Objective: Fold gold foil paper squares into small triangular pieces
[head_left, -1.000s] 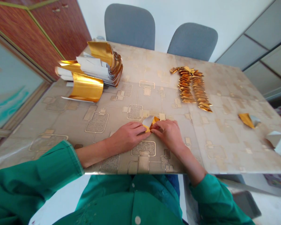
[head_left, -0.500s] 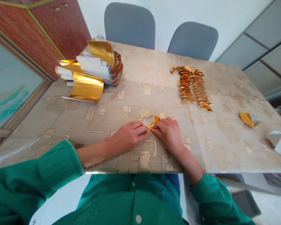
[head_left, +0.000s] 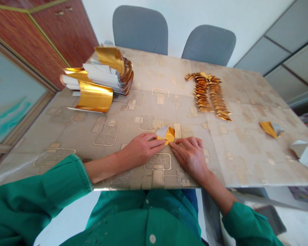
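A small piece of gold foil paper (head_left: 170, 134) with a white back lies partly folded on the table in front of me. My left hand (head_left: 143, 149) grips its left lower edge, fingers closed together and pressed onto it. From the other side, the index finger and thumb of my right hand (head_left: 190, 155) pinch at the paper's lower right corner, the other fingers curled. The fingertips hide part of the lower fold.
A curled stack of gold and white paper sheets (head_left: 102, 77) stands at the back left. Two rows of folded gold pieces (head_left: 204, 94) lie at the back right. Loose folded papers (head_left: 268, 129) rest near the right edge. Two grey chairs (head_left: 140, 29) stand behind the table (head_left: 133, 119).
My right hand has shifted slightly right and down along the paper, uncovering more of its gold right side. My left hand has stayed about where it was.
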Demonstrator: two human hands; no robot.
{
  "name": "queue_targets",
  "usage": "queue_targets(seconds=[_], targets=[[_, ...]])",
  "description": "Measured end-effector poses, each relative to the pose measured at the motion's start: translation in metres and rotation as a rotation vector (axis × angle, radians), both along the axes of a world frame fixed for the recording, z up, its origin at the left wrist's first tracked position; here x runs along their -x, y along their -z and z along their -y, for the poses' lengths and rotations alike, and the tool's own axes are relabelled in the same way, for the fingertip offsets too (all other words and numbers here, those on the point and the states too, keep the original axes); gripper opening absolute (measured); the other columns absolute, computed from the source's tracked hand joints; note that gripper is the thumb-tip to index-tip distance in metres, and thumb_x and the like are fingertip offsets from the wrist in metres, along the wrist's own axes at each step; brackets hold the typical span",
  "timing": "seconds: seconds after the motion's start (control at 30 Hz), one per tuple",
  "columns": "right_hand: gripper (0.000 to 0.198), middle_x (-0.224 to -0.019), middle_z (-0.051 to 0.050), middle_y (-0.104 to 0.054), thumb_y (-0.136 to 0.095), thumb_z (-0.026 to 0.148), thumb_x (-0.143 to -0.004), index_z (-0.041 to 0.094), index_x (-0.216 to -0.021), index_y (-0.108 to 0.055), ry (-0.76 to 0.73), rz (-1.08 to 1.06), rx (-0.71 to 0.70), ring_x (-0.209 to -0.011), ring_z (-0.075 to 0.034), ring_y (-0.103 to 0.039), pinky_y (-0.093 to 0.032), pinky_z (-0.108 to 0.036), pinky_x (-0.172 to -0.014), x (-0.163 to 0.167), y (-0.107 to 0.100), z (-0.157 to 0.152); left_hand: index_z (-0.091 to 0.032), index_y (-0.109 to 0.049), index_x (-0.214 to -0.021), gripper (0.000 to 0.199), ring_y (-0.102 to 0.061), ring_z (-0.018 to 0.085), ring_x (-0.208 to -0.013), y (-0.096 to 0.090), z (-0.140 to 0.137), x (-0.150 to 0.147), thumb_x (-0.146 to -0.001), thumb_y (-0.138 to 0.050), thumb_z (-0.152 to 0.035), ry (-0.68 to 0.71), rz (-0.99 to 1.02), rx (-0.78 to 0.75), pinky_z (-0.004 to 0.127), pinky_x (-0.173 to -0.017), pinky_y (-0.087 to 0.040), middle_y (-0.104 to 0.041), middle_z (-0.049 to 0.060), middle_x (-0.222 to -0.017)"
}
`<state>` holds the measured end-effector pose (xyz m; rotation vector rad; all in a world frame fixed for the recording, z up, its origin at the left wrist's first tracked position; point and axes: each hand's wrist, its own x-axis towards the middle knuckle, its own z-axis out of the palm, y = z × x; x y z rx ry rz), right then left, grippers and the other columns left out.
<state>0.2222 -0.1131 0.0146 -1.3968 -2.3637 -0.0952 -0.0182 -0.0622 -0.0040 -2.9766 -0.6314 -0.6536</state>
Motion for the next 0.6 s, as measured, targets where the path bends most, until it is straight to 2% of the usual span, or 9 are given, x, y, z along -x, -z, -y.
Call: queue_targets(seconds=[0.3,0.6], targets=[[0.027,-0.104,-0.006,-0.068,-0.055,0.033,-0.098,0.022,-0.119,-0.068,0.009,0.02,0.017,-0.094,-0.022,-0.053,-0.034,-0.041,-0.089,0.007,0.003,0.003,-0.011,-0.064,-0.122,0.029,-0.057,0.024,-0.104,-0.001,-0.003,-0.003,-0.098,-0.047,-0.013,0.019,0.012,0.023,0.04,-0.09,-0.054,-0.068,0.008,-0.124],[0.024,-0.099,-0.004,-0.067,-0.055,0.028,-0.098,0.028,-0.118,-0.069,0.052,0.054,0.018,-0.095,-0.022,-0.053,-0.033,-0.041,-0.088,-0.001,0.003,0.0,-0.013,-0.063,-0.123,0.029,-0.058,0.024,-0.105,0.002,-0.003,-0.001,-0.099,-0.047,-0.013,-0.006,-0.001,-0.01,0.04,-0.091,-0.054,-0.068,0.008,-0.125]])
